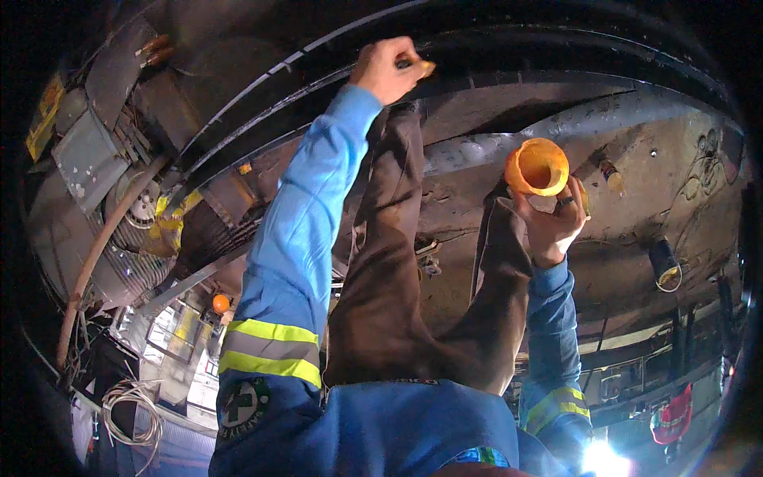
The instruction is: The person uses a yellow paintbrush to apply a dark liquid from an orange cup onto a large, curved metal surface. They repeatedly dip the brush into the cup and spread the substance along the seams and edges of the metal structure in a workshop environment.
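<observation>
My left hand [391, 70] is stretched far forward beside a long dark metal beam [509, 57]. Its fingers are curled into a pinch on a small yellow piece [428, 69], whose kind I cannot make out. Over on the right, my right hand [554, 226] grips an orange cup-like container [539, 167] from below. The container's round mouth faces me, and its inside looks orange and shadowed. A dark ring shows on one finger of this hand. Both arms wear blue sleeves with reflective bands.
My legs in brown trousers [389, 262] lie between the arms. To the right are a small yellowish can [610, 176] and a dark cylinder with a wire handle [665, 264]. A brown hose [102, 242] and coiled cable [127, 415] are at left. A bright lamp [606, 459] shines low right.
</observation>
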Action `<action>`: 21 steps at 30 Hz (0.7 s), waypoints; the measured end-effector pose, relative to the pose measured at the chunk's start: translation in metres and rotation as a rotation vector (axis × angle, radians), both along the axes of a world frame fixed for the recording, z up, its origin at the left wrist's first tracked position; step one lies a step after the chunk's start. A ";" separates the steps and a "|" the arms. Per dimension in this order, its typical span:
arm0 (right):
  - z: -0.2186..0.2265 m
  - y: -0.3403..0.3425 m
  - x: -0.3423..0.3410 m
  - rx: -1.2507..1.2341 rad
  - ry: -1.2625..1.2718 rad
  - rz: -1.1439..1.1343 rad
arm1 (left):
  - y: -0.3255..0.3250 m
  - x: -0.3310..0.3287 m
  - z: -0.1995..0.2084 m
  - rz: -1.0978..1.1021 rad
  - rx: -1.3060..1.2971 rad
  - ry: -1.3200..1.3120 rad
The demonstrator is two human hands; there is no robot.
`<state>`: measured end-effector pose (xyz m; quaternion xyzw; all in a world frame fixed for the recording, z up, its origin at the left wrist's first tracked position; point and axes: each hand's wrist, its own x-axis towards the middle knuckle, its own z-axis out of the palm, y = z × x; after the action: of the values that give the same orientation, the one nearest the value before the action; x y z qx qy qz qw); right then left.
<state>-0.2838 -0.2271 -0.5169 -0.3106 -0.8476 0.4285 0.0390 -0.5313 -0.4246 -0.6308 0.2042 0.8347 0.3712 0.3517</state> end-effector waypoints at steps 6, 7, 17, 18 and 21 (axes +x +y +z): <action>0.000 0.016 0.016 -0.009 -0.001 -0.045 | 0.085 0.007 -0.007 -0.258 0.012 0.261; -0.001 0.019 0.021 -0.005 0.001 -0.054 | 0.095 0.012 -0.006 -0.349 0.028 0.254; -0.001 0.037 0.056 -0.119 0.032 -0.178 | 0.020 0.012 0.008 0.431 -0.063 -0.415; 0.000 0.042 0.063 -0.115 0.044 -0.178 | 0.003 0.014 0.010 0.448 -0.118 -0.352; 0.013 0.059 0.075 -0.045 0.128 -0.171 | 0.006 0.023 0.050 0.480 -0.227 0.140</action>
<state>-0.2087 -0.1679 -0.5037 -0.3543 -0.8040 0.4615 0.1227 -0.5081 -0.4188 -0.5810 -0.0151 0.9178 0.3329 0.2157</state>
